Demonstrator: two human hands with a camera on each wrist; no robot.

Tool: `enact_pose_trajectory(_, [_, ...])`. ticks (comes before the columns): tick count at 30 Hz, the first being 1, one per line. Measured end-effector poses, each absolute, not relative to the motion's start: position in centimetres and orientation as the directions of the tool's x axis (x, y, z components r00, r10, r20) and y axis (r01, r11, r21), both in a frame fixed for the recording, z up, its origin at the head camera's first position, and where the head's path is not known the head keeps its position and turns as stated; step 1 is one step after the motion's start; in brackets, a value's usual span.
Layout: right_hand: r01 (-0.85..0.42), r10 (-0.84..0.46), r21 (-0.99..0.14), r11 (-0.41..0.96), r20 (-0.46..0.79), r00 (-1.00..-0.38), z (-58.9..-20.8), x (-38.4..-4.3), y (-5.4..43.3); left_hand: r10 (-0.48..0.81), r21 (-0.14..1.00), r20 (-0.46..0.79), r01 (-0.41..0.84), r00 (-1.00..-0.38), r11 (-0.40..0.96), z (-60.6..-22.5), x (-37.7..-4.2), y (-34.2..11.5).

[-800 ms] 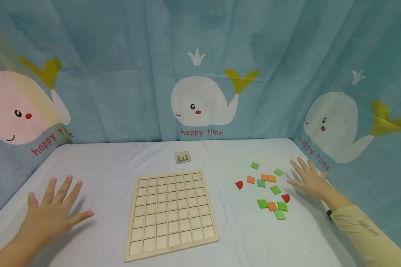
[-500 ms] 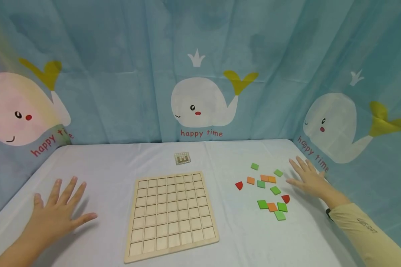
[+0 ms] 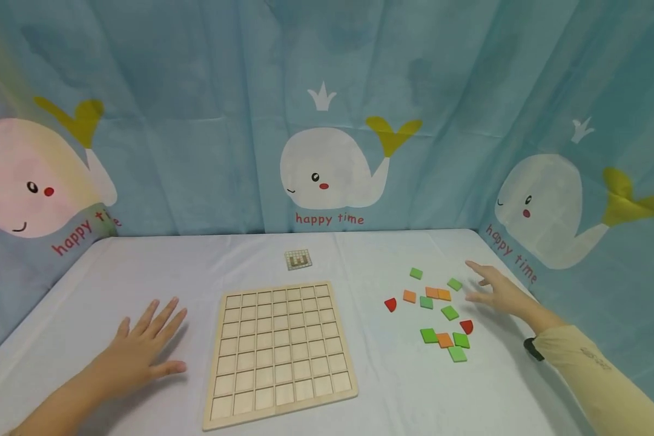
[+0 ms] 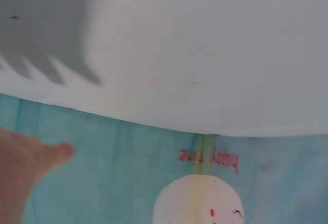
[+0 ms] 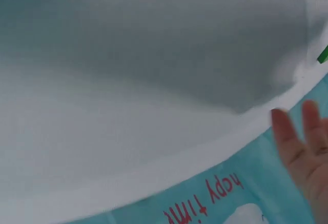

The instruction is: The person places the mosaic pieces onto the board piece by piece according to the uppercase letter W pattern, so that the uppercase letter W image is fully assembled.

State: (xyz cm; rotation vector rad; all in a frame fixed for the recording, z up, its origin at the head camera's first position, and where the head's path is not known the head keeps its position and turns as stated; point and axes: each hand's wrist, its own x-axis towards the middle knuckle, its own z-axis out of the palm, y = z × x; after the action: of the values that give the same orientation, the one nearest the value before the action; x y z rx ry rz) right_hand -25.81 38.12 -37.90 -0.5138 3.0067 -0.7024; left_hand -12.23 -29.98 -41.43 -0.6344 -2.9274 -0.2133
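Note:
My left hand (image 3: 137, 350) hovers over the white table with fingers spread, just left of a square wooden grid board (image 3: 283, 351). It holds nothing; in the left wrist view part of the hand (image 4: 25, 165) shows at the lower left. On the right, my right hand (image 3: 504, 295) is held above the table with loosely extended fingers and nothing in it. Nearest to its fingertips lies a light green square tile (image 3: 455, 284). More tiles are scattered nearby, among them an orange tile (image 3: 444, 340), a green tile (image 3: 429, 335) and a red quarter-round piece (image 3: 467, 327).
Behind the board lies a small gridded card (image 3: 298, 259) with a brownish pattern. A blue curtain (image 3: 207, 151) printed with whales rises along the table's (image 3: 376, 387) back and sides. A second red piece (image 3: 390, 304) lies at the left of the scattered tiles.
My left hand has moved right, toward the board. My right hand has turned and its fingers have drawn closer together. Board and tiles stay where they were.

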Motion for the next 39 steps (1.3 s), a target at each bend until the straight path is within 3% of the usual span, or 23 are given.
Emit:
enact_pose_trajectory(9, [-0.154,-0.267,-0.586,0.795,-0.110,-0.958,-37.8,-28.2,38.0,0.527,0.274,0.039,0.516,-0.849,0.812,-41.2,-13.2,-26.6])
enact_pose_trajectory(18, [-0.051,-0.225,-0.557,0.829,-0.249,-0.942,-37.9,-29.5,37.8,0.559,0.314,-0.023,0.525,-0.829,0.791,-41.0,-14.6,-25.7])
enact_pose_trajectory(39, [-0.007,-0.186,-0.537,0.843,-0.279,-0.942,-37.8,-30.5,36.9,0.543,0.321,-0.099,0.490,-0.834,0.810,-40.9,-15.2,-25.0])
